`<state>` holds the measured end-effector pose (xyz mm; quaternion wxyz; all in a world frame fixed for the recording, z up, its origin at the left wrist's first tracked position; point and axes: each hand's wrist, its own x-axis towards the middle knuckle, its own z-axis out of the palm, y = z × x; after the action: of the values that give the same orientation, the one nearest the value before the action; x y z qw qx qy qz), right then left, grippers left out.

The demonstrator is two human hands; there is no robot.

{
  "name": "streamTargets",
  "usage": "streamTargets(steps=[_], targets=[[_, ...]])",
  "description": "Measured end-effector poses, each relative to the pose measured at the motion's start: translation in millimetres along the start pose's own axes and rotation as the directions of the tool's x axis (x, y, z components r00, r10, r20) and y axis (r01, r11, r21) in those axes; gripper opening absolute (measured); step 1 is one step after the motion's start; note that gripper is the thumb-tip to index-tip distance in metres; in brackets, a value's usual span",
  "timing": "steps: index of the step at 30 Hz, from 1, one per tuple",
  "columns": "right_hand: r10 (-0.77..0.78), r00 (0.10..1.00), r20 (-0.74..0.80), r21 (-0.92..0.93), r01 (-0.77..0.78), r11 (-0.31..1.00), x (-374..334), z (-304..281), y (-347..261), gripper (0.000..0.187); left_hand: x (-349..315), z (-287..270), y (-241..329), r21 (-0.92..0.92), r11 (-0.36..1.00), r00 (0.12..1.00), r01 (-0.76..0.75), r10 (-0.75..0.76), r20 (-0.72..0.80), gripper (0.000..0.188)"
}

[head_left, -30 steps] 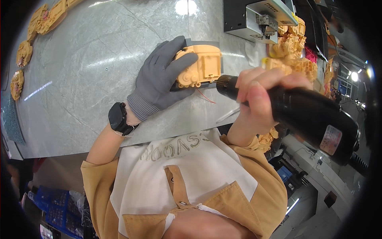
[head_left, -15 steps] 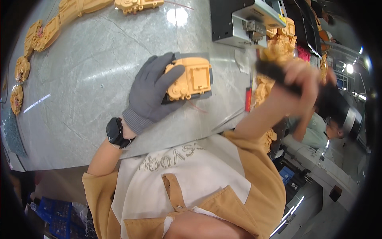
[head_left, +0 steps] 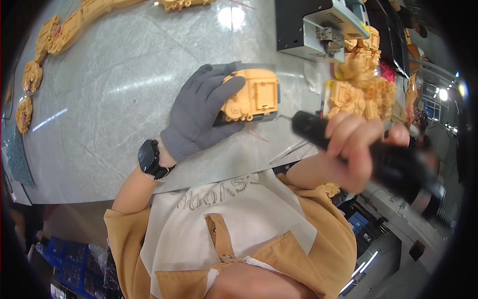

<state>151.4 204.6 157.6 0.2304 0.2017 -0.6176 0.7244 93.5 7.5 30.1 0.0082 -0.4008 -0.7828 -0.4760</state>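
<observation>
My left hand (head_left: 199, 107), in a grey knit glove, grips a yellow-orange plastic housing (head_left: 255, 94) by its left side, the thumb across its top. The housing rests on a dark block (head_left: 239, 66) on the table, its rectangular recess and round bosses facing up. My bare right hand (head_left: 353, 149) is closed around a black electric screwdriver (head_left: 309, 129), blurred by motion. The tool lies nearly level, its thin bit pointing left. The bit's tip is close to the housing's lower right corner; whether it touches, I cannot tell.
A black and silver box-shaped machine (head_left: 303, 45) stands at the back right, beside a heap of orange housings (head_left: 361, 89). More housings (head_left: 32, 77) line the far left of the grey table (head_left: 119, 134). Tweezers (head_left: 290, 151) lie near the front edge. Blue bins (head_left: 74, 259) stand below, left.
My right hand has come down and toward me with the screwdriver, from over the heap to beside the housing. My left hand keeps its hold; the whole view has shifted slightly.
</observation>
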Motion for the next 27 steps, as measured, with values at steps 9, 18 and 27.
streamTargets(steps=[9,18,27], targets=[[0.091,0.989,0.120,-0.077,-0.082,0.994,-9.2,40.8,14.2,0.050,-0.4,-3.0,0.2,-0.021,1.000,1.000,0.004,-0.004,-0.012,0.074],[0.012,1.000,0.016,0.030,-0.012,0.999,-13.8,47.2,25.9,0.052,-1.0,-5.3,-0.1,0.023,0.998,0.995,-0.058,0.060,-0.082,0.067],[0.021,1.000,-0.009,0.061,-0.021,0.998,-14.1,50.6,25.5,0.049,-2.9,-3.7,-3.8,-0.060,0.996,0.995,-0.059,0.054,-0.082,0.069]])
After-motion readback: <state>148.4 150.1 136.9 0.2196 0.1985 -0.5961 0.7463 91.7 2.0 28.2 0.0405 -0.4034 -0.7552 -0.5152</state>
